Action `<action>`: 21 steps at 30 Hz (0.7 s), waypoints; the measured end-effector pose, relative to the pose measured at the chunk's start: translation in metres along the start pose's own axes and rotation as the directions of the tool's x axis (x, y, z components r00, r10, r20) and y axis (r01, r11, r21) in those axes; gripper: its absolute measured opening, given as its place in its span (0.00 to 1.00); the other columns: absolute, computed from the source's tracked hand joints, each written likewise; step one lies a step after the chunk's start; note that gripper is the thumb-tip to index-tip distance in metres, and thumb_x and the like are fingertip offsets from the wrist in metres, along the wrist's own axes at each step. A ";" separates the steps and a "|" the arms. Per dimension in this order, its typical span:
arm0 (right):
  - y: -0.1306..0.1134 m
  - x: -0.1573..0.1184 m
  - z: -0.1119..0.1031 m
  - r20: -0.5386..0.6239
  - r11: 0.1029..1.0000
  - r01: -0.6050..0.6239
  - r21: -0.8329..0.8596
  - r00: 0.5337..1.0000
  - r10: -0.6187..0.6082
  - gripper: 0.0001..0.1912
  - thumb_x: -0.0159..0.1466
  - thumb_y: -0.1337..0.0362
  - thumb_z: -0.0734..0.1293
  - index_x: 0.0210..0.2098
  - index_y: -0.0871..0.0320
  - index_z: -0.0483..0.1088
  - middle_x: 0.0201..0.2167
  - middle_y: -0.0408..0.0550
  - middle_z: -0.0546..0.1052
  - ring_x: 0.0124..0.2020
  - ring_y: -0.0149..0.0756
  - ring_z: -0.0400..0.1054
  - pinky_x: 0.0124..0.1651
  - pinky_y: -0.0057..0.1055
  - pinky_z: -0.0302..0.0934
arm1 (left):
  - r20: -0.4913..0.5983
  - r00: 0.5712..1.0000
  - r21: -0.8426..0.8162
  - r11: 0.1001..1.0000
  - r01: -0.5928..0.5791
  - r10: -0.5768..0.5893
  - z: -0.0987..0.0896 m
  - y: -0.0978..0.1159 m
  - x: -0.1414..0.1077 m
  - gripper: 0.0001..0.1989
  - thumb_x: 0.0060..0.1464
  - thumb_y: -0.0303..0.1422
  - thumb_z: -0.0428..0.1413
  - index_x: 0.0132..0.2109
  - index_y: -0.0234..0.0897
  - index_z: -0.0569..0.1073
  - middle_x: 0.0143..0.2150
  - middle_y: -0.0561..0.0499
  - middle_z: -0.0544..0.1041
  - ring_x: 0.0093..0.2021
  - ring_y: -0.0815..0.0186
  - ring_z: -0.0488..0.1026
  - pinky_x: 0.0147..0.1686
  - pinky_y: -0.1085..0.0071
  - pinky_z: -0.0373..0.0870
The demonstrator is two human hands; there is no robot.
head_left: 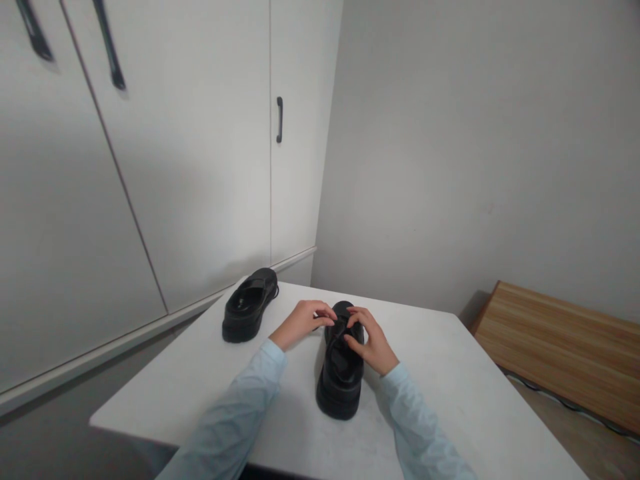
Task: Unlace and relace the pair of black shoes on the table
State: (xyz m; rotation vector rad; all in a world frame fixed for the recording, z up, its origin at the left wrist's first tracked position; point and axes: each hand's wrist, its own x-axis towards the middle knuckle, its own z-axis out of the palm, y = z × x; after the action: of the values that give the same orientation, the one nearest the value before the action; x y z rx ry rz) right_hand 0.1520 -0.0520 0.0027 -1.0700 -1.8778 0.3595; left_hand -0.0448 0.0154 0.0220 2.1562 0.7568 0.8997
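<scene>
- The near black shoe (339,401) sits sole down on the white worktop (465,387), between both hands, its toe pointing away
- Left hand (303,321): thumb and fingertips almost together over the laces (339,329); cannot tell if that grip has hold of one
- Right hand (376,343): fingers curled, thumb bent towards them at the shoe's opening; its grip cannot be told either
- Second black shoe (243,328) stands farther left, near the cabinet (200,147)

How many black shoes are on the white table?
2. One black shoe is between the left hand and right hand; the second shoe stands farther left on the table, toward the cabinet. No others show.
</scene>
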 end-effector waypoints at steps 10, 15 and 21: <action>0.006 0.001 0.005 0.005 0.994 -0.042 -0.101 0.999 0.043 0.05 0.55 0.68 0.66 0.31 0.56 0.74 0.50 0.54 0.69 0.53 0.44 0.63 0.55 0.42 0.56 | 0.025 1.000 -0.023 1.000 0.011 -0.010 0.007 -0.001 0.000 0.05 0.45 0.32 0.61 0.29 0.34 0.76 0.27 0.53 0.76 0.30 0.68 0.71 0.33 0.75 0.63; 0.007 0.000 0.007 0.026 0.990 -0.056 -0.126 0.998 0.060 0.06 0.56 0.67 0.67 0.33 0.56 0.76 0.51 0.55 0.69 0.53 0.45 0.63 0.56 0.44 0.55 | -0.009 1.000 -0.001 1.000 -0.013 0.013 0.011 -0.006 0.001 0.06 0.46 0.34 0.60 0.29 0.35 0.77 0.29 0.51 0.75 0.31 0.68 0.71 0.32 0.74 0.63; 0.010 0.000 0.011 -0.007 0.988 -0.078 -0.130 0.997 0.078 0.06 0.56 0.67 0.67 0.32 0.56 0.76 0.50 0.54 0.71 0.52 0.45 0.64 0.56 0.45 0.56 | -0.039 0.999 -0.011 1.000 0.026 -0.027 0.015 -0.006 0.001 0.09 0.45 0.37 0.60 0.28 0.35 0.77 0.28 0.51 0.74 0.30 0.69 0.69 0.31 0.74 0.63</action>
State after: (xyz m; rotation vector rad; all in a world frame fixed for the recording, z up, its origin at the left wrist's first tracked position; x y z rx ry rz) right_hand 0.1484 -0.0446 -0.0097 -1.2336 -1.8818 0.2832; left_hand -0.0339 0.0144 0.0104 2.1198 0.7963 0.9323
